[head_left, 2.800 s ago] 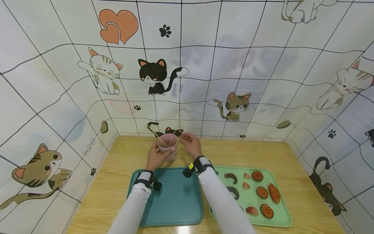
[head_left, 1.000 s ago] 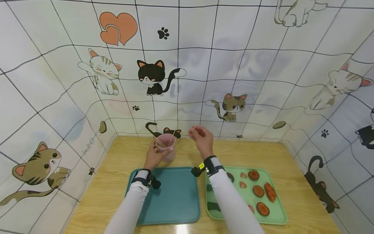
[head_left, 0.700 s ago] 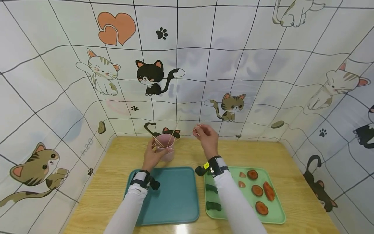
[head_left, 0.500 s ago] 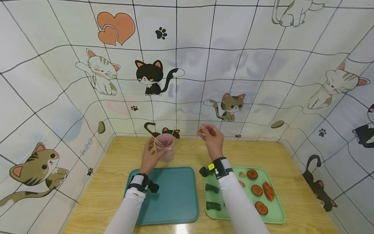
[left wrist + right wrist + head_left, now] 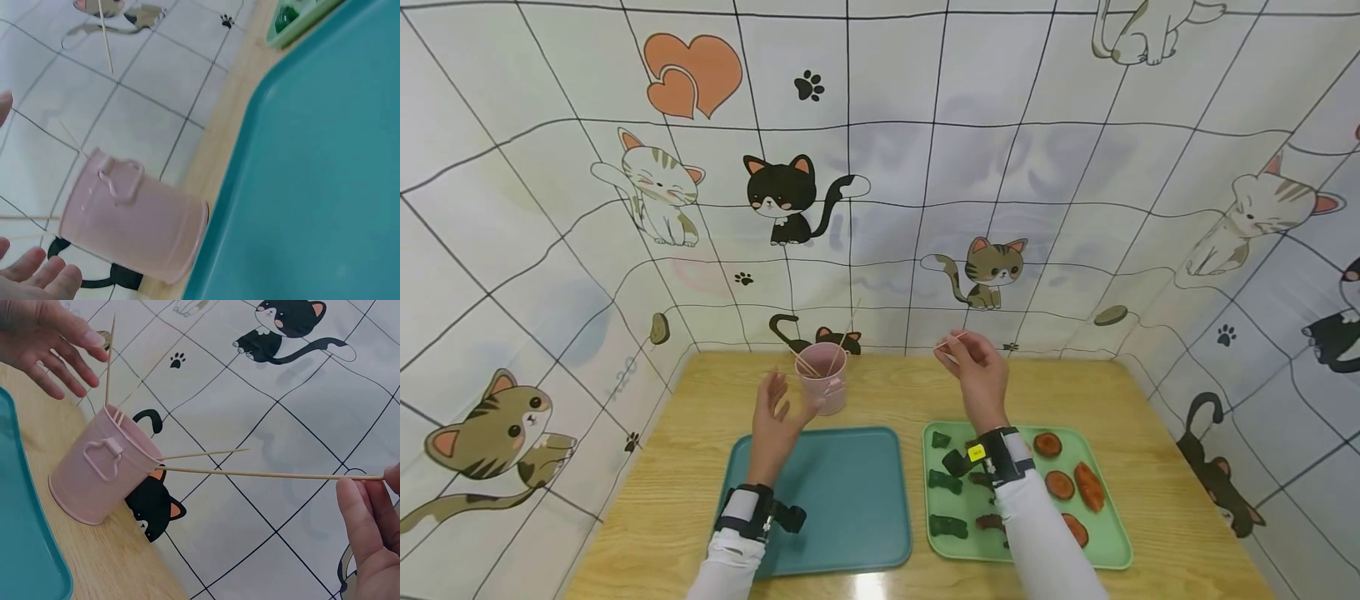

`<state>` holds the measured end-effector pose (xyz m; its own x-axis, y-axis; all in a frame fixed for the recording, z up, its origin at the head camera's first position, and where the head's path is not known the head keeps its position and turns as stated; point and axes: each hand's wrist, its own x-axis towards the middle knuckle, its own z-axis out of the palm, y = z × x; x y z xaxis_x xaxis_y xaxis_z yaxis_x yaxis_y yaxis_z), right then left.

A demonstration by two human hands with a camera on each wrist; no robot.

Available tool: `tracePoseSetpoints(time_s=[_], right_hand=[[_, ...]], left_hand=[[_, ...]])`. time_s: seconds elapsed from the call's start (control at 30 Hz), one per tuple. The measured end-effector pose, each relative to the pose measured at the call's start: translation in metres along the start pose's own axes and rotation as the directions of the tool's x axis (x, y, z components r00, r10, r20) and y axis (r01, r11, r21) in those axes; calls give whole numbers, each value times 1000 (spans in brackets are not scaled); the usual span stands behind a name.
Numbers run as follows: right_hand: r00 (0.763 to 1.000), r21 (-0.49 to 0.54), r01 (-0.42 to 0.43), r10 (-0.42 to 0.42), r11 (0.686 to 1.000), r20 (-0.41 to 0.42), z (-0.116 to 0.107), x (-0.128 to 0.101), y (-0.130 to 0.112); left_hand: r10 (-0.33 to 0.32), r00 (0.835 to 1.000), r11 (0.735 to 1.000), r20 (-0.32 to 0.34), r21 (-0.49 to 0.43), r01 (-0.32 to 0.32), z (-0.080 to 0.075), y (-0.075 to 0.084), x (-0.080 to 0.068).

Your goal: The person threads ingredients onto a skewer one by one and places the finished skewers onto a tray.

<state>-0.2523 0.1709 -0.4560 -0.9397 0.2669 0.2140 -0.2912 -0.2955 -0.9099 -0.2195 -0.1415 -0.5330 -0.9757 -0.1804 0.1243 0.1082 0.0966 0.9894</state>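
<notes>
A small pink bucket (image 5: 829,393) stands upright at the back of the table, with several thin wooden skewers (image 5: 203,454) leaning out of it. My left hand (image 5: 777,427) hovers just left of the bucket, apart from it, fingers spread and holding nothing. In the right wrist view, my right hand (image 5: 369,531) pinches one end of a long skewer (image 5: 275,475) between thumb and fingers. From the head view, that right hand is raised over the back of the table, right of the bucket; the skewer is barely visible there.
A teal tray (image 5: 842,500) lies in front of the bucket. Right of it, a green tray (image 5: 1108,542) holds dark green pieces (image 5: 947,526), round brown slices (image 5: 1060,485) and an orange-brown piece (image 5: 1089,487); my right forearm covers part of it. A cat-print wall covering surrounds the table.
My right hand has drawn a skewer away from the bucket and moved it right. My left hand, which held the bucket, has let go and pulled back towards me.
</notes>
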Motion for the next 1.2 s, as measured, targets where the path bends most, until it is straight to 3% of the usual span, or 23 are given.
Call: tracePoseSetpoints(time_s=[0.2,0.43,0.63,0.97,1.2], right_hand=[[1000,-4,1,-1,1000,10,-7,-16,-4],[999,-17,-28,28,999,31,-19,-35,-9],[994,-4,-106,106,994,36,-27,-53,-7],[974,3,-195,193,981,118,-34,-79,8],[964,-15,-208,208,978,164,-36,-95,15]], left_hand=[[-33,999,999,28,-30,34,8,14,-24],[14,992,997,124,-74,-5,25,22,-43],[36,979,997,199,-68,-23,37,32,-56],[23,935,1000,353,-28,-14,45,34,-74],[-57,895,997,443,72,27,50,35,-84]])
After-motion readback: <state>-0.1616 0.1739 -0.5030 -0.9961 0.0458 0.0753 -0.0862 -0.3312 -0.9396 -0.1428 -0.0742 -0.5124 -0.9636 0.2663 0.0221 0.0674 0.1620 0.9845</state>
